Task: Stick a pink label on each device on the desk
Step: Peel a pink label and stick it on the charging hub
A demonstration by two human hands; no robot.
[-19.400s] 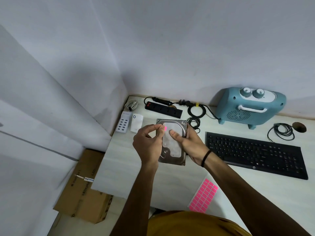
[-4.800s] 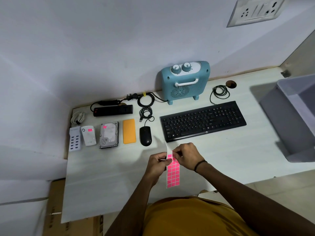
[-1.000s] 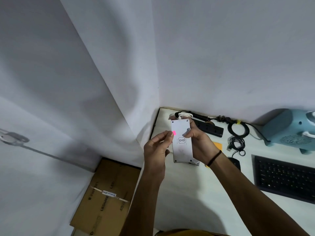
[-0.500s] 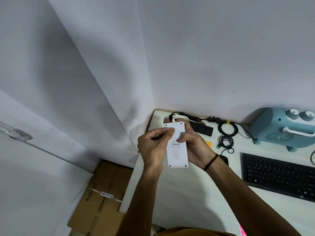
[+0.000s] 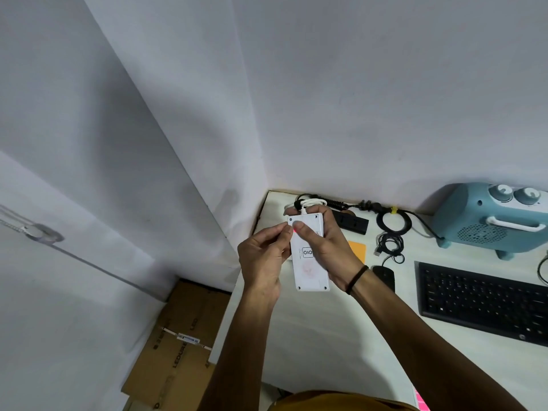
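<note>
I hold a white flat device (image 5: 310, 268) above the left end of the desk (image 5: 323, 351), its back with a printed logo facing me. My right hand (image 5: 332, 250) grips it from the right side, and the thumb presses near its top left corner. A small pink label (image 5: 295, 230) shows just beside that thumb tip. My left hand (image 5: 262, 259) pinches the device's left edge right next to the label. The device's white cable (image 5: 308, 202) loops behind its top end. A corner of the pink label sheet (image 5: 421, 401) peeks in at the bottom right.
On the desk lie a black keyboard (image 5: 480, 301), a black mouse (image 5: 385, 277), an orange flat device (image 5: 357, 250), a black power strip (image 5: 353, 222) and coiled cables (image 5: 391, 221). A blue heater (image 5: 489, 221) stands at the back. A cardboard box (image 5: 178, 351) sits on the floor, left.
The label went from my left fingertips onto the device's top left corner. My right thumb has moved onto that corner, and my left fingers have slid off to the edge.
</note>
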